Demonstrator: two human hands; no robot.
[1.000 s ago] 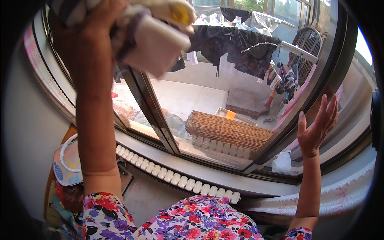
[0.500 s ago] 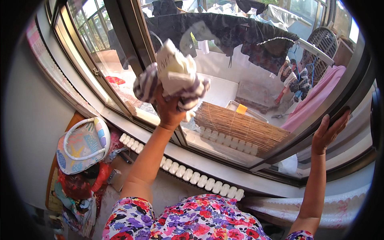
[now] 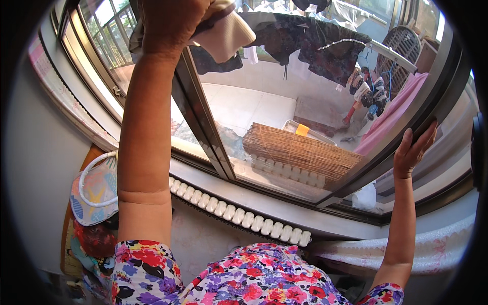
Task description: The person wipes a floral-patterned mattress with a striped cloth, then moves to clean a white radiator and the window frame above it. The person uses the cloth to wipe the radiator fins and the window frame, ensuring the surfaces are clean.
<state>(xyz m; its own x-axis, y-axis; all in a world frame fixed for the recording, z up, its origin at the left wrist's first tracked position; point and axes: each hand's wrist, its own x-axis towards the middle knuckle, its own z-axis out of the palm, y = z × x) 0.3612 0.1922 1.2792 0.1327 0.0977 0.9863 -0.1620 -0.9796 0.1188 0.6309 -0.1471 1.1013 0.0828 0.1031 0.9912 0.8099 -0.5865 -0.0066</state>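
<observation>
High in front of me, my left hand (image 3: 170,25) is closed around a bunched cloth (image 3: 227,34), pale cream where it shows, against the upper part of the window glass (image 3: 254,84). The back of the hand and the picture's top edge hide much of the cloth and the fingertips. Off to the right, my right hand (image 3: 414,152) rests on the dark metal frame (image 3: 432,104) of the sliding window. Its fingers are stretched out, the thumb apart, and nothing is in it.
A white radiator (image 3: 239,216) runs below the sill (image 3: 264,207). At lower left, a patterned seat-like item with a white hoop (image 3: 94,195) sits on piled clothes. Beyond the glass are hanging dark laundry (image 3: 325,56), a rolled reed blind (image 3: 300,152) and pink fabric (image 3: 394,117).
My left hand has moved up and left with the cloth, from mid-pane to the picture's top edge. My right hand stays on the frame, only slightly shifted in view.
</observation>
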